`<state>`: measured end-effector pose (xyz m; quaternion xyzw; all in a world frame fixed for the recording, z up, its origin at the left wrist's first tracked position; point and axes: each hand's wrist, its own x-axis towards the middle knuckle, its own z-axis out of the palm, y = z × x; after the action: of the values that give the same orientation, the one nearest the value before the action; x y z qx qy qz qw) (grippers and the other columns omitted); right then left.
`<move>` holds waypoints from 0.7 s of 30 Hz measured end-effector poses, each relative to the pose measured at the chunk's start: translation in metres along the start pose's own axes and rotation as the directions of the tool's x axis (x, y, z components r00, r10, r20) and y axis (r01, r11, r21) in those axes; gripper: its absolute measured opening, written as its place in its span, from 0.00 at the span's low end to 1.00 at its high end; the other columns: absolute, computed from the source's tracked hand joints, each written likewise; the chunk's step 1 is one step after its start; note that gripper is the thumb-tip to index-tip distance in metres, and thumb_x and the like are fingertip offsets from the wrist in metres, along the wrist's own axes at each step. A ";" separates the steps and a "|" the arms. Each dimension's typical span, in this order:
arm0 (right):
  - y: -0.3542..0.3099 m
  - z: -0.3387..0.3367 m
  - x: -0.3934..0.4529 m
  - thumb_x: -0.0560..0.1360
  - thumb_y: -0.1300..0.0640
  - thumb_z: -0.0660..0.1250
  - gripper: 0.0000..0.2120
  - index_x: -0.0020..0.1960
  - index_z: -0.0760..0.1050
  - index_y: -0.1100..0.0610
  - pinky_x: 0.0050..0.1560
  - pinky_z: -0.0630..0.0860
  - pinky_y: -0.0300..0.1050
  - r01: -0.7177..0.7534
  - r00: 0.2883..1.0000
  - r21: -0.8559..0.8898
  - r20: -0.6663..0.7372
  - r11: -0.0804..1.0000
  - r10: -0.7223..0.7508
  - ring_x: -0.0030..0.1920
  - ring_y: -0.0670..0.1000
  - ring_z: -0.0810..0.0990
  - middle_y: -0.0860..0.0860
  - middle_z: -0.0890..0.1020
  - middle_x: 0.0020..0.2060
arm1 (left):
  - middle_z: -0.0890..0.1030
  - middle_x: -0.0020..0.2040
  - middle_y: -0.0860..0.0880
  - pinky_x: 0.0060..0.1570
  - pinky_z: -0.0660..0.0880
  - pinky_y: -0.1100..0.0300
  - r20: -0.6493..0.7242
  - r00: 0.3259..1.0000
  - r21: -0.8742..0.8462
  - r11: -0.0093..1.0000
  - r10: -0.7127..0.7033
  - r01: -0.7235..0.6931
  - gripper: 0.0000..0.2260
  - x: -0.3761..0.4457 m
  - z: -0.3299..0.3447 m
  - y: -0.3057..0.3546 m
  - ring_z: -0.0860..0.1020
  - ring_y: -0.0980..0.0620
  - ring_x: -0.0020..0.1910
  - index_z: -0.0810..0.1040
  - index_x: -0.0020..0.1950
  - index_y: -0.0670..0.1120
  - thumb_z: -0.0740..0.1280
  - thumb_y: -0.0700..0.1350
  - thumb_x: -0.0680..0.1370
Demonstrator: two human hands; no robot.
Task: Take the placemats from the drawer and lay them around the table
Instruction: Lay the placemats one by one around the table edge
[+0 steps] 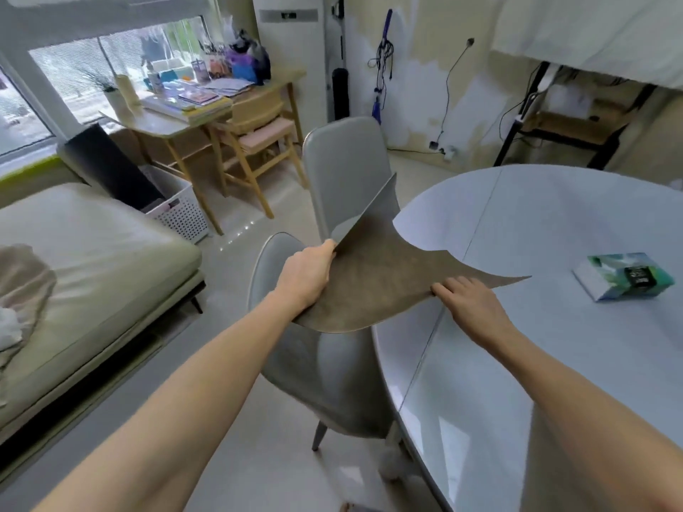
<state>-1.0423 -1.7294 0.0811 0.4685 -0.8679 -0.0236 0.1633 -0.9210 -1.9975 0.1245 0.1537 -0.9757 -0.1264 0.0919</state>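
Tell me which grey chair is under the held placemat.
The nearer grey chair, directly below the brown placemat and the left hand. The farther grey chair stands behind, beyond the mat's raised corner.

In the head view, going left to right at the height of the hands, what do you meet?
Sofa → left hand → placemat → right hand → tissue box on the table.

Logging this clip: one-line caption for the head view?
Both hands, left hand and right hand, hold brown placemats at the round table edge, above a grey chair.
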 end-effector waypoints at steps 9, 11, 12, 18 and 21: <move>0.017 0.021 -0.008 0.43 0.74 0.72 0.28 0.40 0.73 0.58 0.28 0.64 0.42 -0.271 0.941 -0.266 0.131 0.925 0.313 0.27 0.54 0.71 0.53 0.70 0.28 | 0.80 0.49 0.40 0.40 0.70 0.51 0.150 0.891 -0.061 0.903 0.429 -0.425 0.12 0.135 0.062 0.031 0.78 0.38 0.46 0.69 0.61 0.44 0.51 0.46 0.84; 0.001 0.021 -0.018 0.40 0.74 0.69 0.28 0.39 0.75 0.58 0.27 0.64 0.42 -0.394 0.876 -0.312 0.157 0.865 0.456 0.27 0.54 0.71 0.52 0.71 0.28 | 0.80 0.49 0.39 0.43 0.74 0.49 0.190 0.823 -0.153 0.844 0.536 -0.514 0.12 0.156 0.077 0.039 0.78 0.37 0.46 0.69 0.61 0.43 0.51 0.46 0.84; -0.012 0.021 -0.023 0.39 0.73 0.67 0.28 0.38 0.76 0.58 0.27 0.65 0.41 -0.448 0.841 -0.326 0.161 0.833 0.516 0.26 0.54 0.72 0.52 0.71 0.27 | 0.80 0.49 0.39 0.44 0.75 0.48 0.210 0.778 -0.178 0.806 0.592 -0.564 0.12 0.163 0.083 0.043 0.78 0.37 0.46 0.69 0.61 0.43 0.52 0.46 0.84; -0.084 0.018 -0.041 0.48 0.68 0.63 0.19 0.39 0.80 0.61 0.26 0.69 0.40 -0.638 0.601 -0.459 0.204 0.618 0.773 0.23 0.53 0.75 0.52 0.75 0.24 | 0.80 0.46 0.39 0.38 0.66 0.53 0.251 0.569 -0.261 0.621 0.783 -0.739 0.10 0.177 0.110 0.069 0.76 0.37 0.42 0.69 0.57 0.42 0.51 0.45 0.84; -0.103 0.025 -0.046 0.48 0.66 0.64 0.20 0.39 0.82 0.60 0.27 0.70 0.40 -0.692 0.445 -0.527 0.227 0.494 0.866 0.22 0.53 0.75 0.54 0.77 0.25 | 0.79 0.45 0.39 0.38 0.67 0.52 0.248 0.520 -0.306 0.575 0.817 -0.758 0.10 0.174 0.125 0.086 0.75 0.39 0.40 0.68 0.55 0.42 0.51 0.45 0.84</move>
<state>-0.9440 -1.7520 0.0255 -0.0533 -0.9753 -0.2132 0.0240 -1.1353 -1.9471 0.0537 -0.3401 -0.9236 -0.1743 -0.0309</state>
